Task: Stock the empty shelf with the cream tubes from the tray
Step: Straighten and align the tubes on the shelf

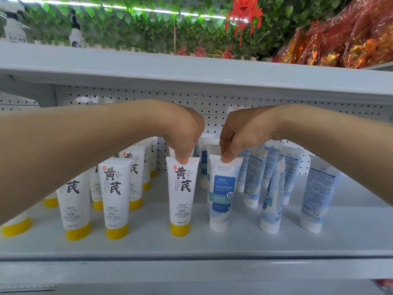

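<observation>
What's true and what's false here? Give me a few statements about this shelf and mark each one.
1. The left hand pinches the top of a yellow-capped tube. True.
2. The right hand is empty. False: it pinches the top of a blue-and-white tube.
3. Both held tubes point cap down. True.
4. The other yellow-capped tubes stand to the right of the blue ones. False: they stand on the left of the shelf, the blue tubes on the right.

Leafy vines (127, 28), red lantern (244, 11) (tasselled), bottles (76, 37)
</observation>
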The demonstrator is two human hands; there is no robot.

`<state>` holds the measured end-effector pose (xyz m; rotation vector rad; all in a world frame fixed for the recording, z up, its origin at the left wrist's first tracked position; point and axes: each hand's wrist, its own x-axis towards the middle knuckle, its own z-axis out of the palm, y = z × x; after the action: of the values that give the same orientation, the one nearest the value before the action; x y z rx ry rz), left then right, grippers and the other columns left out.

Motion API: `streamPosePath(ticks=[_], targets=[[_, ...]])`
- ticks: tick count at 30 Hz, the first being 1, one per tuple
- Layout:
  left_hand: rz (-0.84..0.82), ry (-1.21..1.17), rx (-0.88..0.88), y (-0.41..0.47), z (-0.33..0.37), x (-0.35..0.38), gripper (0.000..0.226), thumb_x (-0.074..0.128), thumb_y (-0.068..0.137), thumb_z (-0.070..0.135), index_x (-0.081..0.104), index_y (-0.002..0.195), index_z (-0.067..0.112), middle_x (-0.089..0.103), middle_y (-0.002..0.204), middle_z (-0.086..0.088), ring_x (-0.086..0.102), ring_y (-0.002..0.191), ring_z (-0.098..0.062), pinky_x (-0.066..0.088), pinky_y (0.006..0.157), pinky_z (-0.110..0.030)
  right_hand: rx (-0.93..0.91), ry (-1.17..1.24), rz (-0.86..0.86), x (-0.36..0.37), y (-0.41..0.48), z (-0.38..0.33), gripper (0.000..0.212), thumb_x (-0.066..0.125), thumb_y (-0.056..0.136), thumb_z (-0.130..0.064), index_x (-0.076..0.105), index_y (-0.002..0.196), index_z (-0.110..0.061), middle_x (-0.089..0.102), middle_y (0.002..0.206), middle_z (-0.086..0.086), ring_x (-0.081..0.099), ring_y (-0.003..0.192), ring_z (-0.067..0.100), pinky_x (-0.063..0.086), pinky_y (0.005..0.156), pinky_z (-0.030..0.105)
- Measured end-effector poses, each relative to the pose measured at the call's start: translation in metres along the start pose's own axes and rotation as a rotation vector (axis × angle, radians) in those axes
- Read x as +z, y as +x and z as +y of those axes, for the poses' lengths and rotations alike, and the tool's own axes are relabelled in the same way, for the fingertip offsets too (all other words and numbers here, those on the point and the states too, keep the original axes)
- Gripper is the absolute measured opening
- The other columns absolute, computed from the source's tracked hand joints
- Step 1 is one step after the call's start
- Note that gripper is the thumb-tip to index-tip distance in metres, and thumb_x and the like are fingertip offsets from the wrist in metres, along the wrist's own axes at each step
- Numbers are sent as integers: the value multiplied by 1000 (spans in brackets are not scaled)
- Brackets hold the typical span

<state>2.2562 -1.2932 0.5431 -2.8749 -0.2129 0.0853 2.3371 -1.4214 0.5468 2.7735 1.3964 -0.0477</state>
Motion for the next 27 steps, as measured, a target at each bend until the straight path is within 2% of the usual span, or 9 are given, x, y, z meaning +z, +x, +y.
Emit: streamPosePath(ticks=[3, 7, 10, 14, 18, 22, 25, 27], targets=[[4, 11, -16, 1, 1, 0, 16, 72, 85, 27, 60, 87, 16, 64, 94, -1, 61, 91, -19, 44, 60, -21, 3, -8, 2, 0, 0, 0, 21, 74, 82, -40, 69, 93, -24, 68, 95, -9, 62, 99, 16, 49, 93, 34], [6, 10, -20, 1, 3, -1, 17, 71, 85, 28, 59, 88, 16, 57, 81, 4, 55, 83, -16, 40, 55, -17, 8, -17, -7, 0, 1, -1, 22, 74, 82, -41, 69, 94, -24, 68, 97, -9, 63, 100, 17, 50, 93, 35], [17, 27, -16, 0, 3, 0, 17, 71, 86, 28, 61, 92, 15, 60, 89, 1, 55, 83, -16, 39, 55, -16, 12, -15, -1, 0, 1, 0, 23, 75, 81, -42, 70, 94, -23, 69, 98, -7, 64, 100, 17, 51, 94, 36], [29, 39, -25, 0, 1, 1, 18, 71, 86, 27, 63, 95, 14, 58, 85, 2, 53, 79, -14, 38, 53, -16, 18, -5, -13, -1, 1, -1, 22, 75, 80, -42, 67, 91, -24, 69, 100, -6, 63, 102, 19, 50, 97, 39], [29, 25, -21, 0, 1, 0, 18, 70, 86, 28, 59, 92, 15, 61, 97, -1, 55, 88, -16, 38, 56, -17, 28, -7, -35, 0, 2, -2, 23, 75, 81, -42, 65, 92, -25, 67, 100, -7, 63, 105, 20, 48, 99, 39], [29, 34, -31, -1, 1, 2, 28, 71, 85, 29, 66, 106, 11, 61, 97, -1, 54, 85, -16, 38, 54, -17, 34, -13, -40, 0, 5, -3, 25, 75, 80, -44, 64, 95, -25, 65, 101, -7, 62, 107, 20, 48, 100, 40], [22, -4, -14, -1, -1, 2, 29, 71, 85, 29, 66, 107, 11, 60, 96, 0, 55, 87, -16, 41, 58, -19, 42, -2, -55, 1, 5, -2, 26, 76, 79, -45, 63, 92, -26, 65, 103, -6, 61, 109, 21, 46, 102, 43], [11, -26, -1, -3, -2, 1, 27, 71, 85, 28, 66, 106, 13, 61, 96, 2, 58, 92, -17, 45, 67, -22, 25, 3, -38, 0, 5, -3, 21, 77, 79, -44, 64, 86, -28, 67, 100, -7, 63, 105, 20, 48, 100, 41]])
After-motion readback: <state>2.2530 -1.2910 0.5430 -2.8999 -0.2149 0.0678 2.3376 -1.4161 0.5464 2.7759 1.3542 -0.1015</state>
